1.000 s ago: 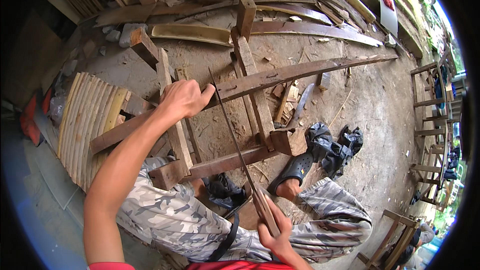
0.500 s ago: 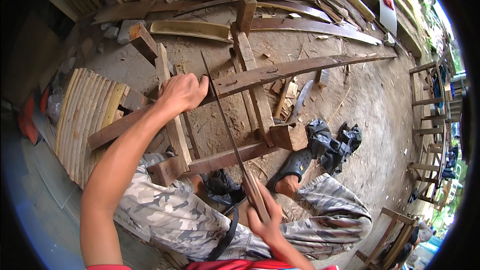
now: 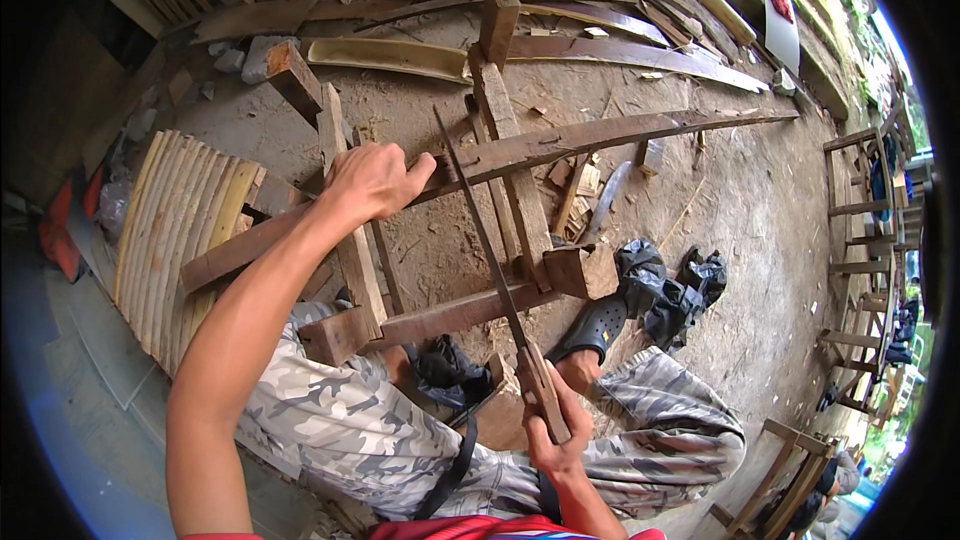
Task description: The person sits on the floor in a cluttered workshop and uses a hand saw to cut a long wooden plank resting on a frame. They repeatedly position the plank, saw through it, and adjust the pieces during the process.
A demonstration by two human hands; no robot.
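Note:
A long dark wooden beam (image 3: 560, 143) lies across a low wooden frame (image 3: 352, 258). My left hand (image 3: 372, 182) is closed over the beam near its middle, thumb stretched toward the blade. In my right hand (image 3: 556, 437) is the wooden handle of a handsaw (image 3: 492, 262), gripped above my lap. The saw's narrow dark blade points away from me and crosses the beam just right of my left thumb. Whether its teeth are in the wood I cannot tell. The beam's part beneath my left hand is hidden.
A slatted wooden panel (image 3: 172, 250) stands at the left. Wood offcuts (image 3: 590, 185) lie on the dirt floor beyond my foot in a dark clog (image 3: 597, 328). Black plastic bags (image 3: 665, 285) sit beside it. Boards (image 3: 640, 58) are piled at the back, with wooden frames (image 3: 860, 265) along the right.
The saw has shifted right along the beam, its handle moving right with my right hand. My left hand keeps its hold, thumb slightly farther right. The view has moved a little.

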